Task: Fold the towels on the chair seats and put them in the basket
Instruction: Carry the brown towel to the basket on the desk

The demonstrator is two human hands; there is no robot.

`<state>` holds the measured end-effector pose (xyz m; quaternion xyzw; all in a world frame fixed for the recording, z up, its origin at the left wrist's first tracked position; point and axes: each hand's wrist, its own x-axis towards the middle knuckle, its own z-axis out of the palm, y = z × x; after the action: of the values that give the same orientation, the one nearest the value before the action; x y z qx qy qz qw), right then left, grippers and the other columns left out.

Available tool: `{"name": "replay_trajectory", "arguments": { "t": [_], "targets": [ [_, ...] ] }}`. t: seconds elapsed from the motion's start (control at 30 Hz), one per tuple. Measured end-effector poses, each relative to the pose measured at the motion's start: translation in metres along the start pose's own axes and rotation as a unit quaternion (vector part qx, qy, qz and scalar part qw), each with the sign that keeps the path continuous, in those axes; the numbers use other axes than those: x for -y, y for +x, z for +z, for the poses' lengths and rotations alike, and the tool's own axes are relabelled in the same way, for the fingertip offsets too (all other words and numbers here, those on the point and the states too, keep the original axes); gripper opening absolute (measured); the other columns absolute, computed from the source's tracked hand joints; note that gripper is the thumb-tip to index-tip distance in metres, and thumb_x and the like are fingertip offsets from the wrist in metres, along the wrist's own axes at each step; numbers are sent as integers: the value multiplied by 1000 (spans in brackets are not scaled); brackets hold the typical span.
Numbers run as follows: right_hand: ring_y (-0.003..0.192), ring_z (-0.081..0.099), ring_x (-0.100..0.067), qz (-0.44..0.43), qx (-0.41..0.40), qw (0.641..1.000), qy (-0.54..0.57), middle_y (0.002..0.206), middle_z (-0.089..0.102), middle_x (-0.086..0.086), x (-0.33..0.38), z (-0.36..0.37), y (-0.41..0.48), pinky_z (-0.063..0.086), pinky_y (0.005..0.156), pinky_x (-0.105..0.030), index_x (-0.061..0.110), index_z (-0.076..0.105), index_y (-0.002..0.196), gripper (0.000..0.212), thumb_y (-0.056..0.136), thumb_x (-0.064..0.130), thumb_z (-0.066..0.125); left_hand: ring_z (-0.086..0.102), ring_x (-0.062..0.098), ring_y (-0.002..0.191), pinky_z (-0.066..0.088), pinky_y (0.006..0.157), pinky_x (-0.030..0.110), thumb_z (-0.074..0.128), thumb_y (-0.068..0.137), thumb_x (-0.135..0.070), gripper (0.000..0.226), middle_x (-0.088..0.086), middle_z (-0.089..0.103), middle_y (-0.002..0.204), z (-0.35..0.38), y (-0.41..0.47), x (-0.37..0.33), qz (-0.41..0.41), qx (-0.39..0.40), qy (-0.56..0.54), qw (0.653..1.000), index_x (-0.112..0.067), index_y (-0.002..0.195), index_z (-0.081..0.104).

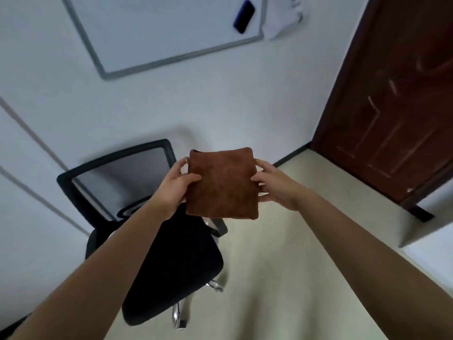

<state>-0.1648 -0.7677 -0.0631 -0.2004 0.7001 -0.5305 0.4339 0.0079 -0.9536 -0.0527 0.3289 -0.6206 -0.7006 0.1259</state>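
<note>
Grip: our left hand [177,183] and right hand [272,184] pinch opposite edges of the folded brown towel [221,184] | Position: towel held in air above black chair [169,261] | Beyond: whiteboard [159,28], brown door [397,106]

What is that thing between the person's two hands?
A folded brown towel. The left hand grips its left edge and the right hand its right edge, holding it up clear of the black chair seat. The head view shows this.

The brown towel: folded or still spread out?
Folded. The brown towel is a compact, thick rectangle, gripped at its sides by the left hand and right hand above the chair.
</note>
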Motion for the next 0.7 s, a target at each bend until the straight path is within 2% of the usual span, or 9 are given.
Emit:
{"name": "replay_trajectory", "arguments": {
  "t": [0.1, 0.23, 0.3, 0.37, 0.43, 0.57, 0.7],
  "targets": [
    [111, 66, -28, -22, -25, 999, 21, 125, 60, -1, -2, -106, -54, 54, 96, -51, 37, 38, 146, 54, 98, 13, 51, 71, 24, 91, 58, 75, 38, 61, 89, -8, 51, 3, 73, 110, 98, 5, -25, 12, 74, 35, 997, -38, 129, 54],
    [108, 69, -29, -33, -78, 995, 62, 128, 64, -5, -30, -231, -120, 58, 89, -45, 42, 43, 142, 56, 97, 9, 50, 69, 26, 86, 56, 78, 40, 62, 85, -3, 53, 4, 71, 110, 234, 11, -31, 7, 146, 23, 989, -39, 124, 59],
    [106, 68, -27, -42, -122, 988, 79, 126, 65, -4, -50, -296, -156, 58, 90, -46, 42, 44, 141, 57, 96, 8, 49, 66, 23, 83, 55, 75, 37, 62, 85, -3, 54, 2, 70, 107, 315, 13, -29, 10, 181, 27, 983, -39, 124, 59],
    [101, 67, -26, -50, -173, 978, 104, 122, 67, -3, -70, -363, -196, 56, 93, -50, 43, 46, 139, 58, 95, 6, 48, 66, 20, 81, 55, 67, 31, 61, 85, -2, 54, 0, 70, 104, 402, 12, -29, 19, 219, 32, 975, -39, 125, 59],
    [97, 65, -24, -52, -218, 966, 126, 119, 66, -2, -88, -418, -233, 56, 90, -49, 42, 49, 137, 57, 95, 4, 47, 67, 21, 89, 54, 65, 31, 61, 85, -2, 55, -2, 70, 109, 477, 10, -28, 25, 263, 39, 964, -39, 125, 59],
    [92, 66, -22, -48, -291, 939, 175, 114, 67, -3, -127, -509, -299, 58, 76, -40, 42, 53, 134, 56, 95, 2, 46, 66, 23, 103, 55, 77, 37, 61, 86, -4, 54, -4, 68, 115, 607, 8, -24, 37, 347, 73, 934, -40, 126, 58],
    [95, 67, -26, -32, -358, 908, 217, 115, 68, -6, -174, -595, -338, 58, 90, -49, 41, 53, 134, 55, 94, 4, 46, 64, 25, 109, 56, 77, 40, 63, 87, -6, 54, -7, 65, 119, 732, 17, -10, 34, 421, 100, 901, -37, 130, 55]
  ]
}}
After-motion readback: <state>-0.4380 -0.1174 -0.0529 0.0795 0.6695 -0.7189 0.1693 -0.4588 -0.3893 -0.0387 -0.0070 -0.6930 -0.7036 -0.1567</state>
